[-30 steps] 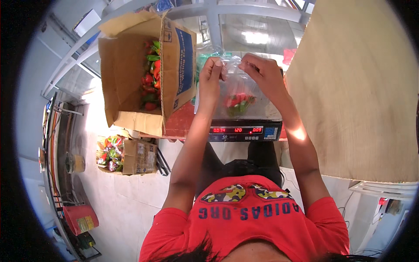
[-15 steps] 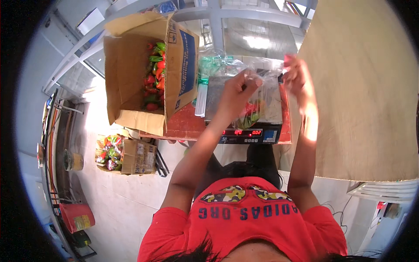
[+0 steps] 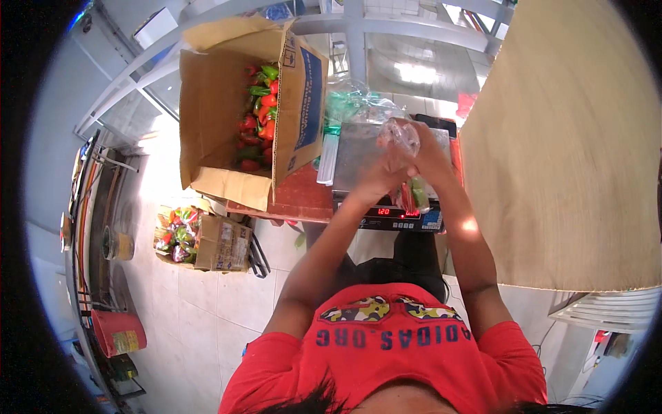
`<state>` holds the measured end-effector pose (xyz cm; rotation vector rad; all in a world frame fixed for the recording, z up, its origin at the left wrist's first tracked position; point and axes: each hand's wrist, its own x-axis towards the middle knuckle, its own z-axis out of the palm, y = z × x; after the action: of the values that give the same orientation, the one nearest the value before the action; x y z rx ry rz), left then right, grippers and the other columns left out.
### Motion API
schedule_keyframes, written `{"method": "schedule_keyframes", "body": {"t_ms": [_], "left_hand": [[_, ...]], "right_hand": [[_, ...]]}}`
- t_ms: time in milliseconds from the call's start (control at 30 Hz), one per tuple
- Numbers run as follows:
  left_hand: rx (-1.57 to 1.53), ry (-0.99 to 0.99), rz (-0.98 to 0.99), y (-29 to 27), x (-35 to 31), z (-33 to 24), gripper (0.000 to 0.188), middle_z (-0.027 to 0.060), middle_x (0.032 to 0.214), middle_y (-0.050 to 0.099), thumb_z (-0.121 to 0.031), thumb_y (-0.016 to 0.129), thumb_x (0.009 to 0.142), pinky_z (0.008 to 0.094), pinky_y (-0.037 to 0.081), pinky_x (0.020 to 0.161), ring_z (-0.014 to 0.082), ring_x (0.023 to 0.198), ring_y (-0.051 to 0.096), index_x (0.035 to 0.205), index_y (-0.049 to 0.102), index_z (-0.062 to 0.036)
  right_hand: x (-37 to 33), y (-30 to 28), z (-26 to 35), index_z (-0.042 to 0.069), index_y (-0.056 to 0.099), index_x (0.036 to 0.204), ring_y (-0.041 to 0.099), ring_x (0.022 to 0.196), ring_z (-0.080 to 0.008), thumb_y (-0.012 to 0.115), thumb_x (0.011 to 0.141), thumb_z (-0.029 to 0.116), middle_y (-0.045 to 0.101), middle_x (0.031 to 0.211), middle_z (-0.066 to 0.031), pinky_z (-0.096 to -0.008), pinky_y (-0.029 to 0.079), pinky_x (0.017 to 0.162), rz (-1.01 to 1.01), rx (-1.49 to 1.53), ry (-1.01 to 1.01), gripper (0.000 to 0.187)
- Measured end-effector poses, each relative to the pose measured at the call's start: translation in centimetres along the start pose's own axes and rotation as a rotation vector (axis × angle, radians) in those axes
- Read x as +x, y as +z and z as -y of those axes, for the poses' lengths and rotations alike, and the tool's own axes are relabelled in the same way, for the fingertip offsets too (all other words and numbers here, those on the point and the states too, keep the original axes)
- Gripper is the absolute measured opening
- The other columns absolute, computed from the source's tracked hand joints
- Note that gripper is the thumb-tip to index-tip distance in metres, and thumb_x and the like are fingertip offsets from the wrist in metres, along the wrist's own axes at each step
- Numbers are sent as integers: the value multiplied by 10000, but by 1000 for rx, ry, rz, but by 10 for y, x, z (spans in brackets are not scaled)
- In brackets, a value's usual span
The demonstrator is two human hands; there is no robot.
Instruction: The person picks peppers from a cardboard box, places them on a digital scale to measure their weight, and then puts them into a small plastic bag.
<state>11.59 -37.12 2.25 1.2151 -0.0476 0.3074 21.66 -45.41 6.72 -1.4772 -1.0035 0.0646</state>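
A clear plastic bag (image 3: pixel 416 195) with red and green peppers inside hangs over the front of a digital scale (image 3: pixel 358 148) with red lit figures. My left hand (image 3: pixel 378 181) is closed around the bag just above the peppers, its fingers partly blurred. Close beside it, my right hand (image 3: pixel 426 153) grips the gathered upper part of the bag, and crumpled film bulges out by its fingers. The two hands nearly overlap, so some fingertips are hidden.
An open cardboard box (image 3: pixel 227 124) of loose peppers lies left on the red table (image 3: pixel 296 200). Clear plastic bags (image 3: pixel 355 107) and a dark phone (image 3: pixel 436 125) are behind the scale. On the floor, a smaller box (image 3: pixel 224 245) holds bagged peppers. A tall brown board (image 3: pixel 558 152) stands right.
My hands, apart before, have come together at the bag's neck. The right hand moved left and down from the far right edge. The view has shifted slightly.
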Motion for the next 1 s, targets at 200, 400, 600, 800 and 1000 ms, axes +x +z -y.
{"method": "schedule_keyframes", "body": {"t_ms": [200, 400, 600, 800, 1000], "left_hand": [[185, -69, 42, 15, 3, -1, 234, -4, 809, 554, -254, 520, 950, 244, 434, 700, 90, 749, 520, 957, 594, -31], [335, 2, -136, 19, -14, -15, 330, 2, 708, 521, -303, 465, 968, 264, 415, 634, 104, 657, 492, 836, 588, -26], [597, -35, -147, 13, -13, -11, 433, 53, 618, 503, -380, 432, 962, 314, 412, 608, 149, 618, 505, 782, 575, -12], [617, -95, -153, 0, -21, -7, 415, 91, 633, 545, -363, 433, 956, 330, 414, 595, 195, 605, 538, 799, 592, -13], [827, -275, -77, -5, -28, -15, 290, 138, 771, 602, -260, 480, 936, 363, 438, 665, 252, 736, 590, 878, 590, 1]], "right_hand": [[28, -42, 66, 50, 617, 944, 576, 747, -123, 688, 811, 185, 594, 803, -32, -242, 463, 672, 196, 3, 186, 202], [30, -132, 60, 38, 602, 987, 524, 659, -75, 598, 871, 76, 560, 753, 30, -195, 399, 589, -68, 651, 51, 122], [6, -74, 63, 62, 573, 1133, 565, 876, -133, 644, 838, 132, 611, 921, -23, -237, 458, 739, -36, 187, 271, 312], [6, -62, 74, 54, 578, 897, 497, 733, -63, 605, 823, 1, 545, 802, 28, -209, 430, 701, -81, 259, 182, 95], [-4, -68, 111, 48, 600, 1035, 589, 879, -182, 634, 758, 18, 612, 941, -58, -306, 458, 843, 159, -80, -179, 281]]}}
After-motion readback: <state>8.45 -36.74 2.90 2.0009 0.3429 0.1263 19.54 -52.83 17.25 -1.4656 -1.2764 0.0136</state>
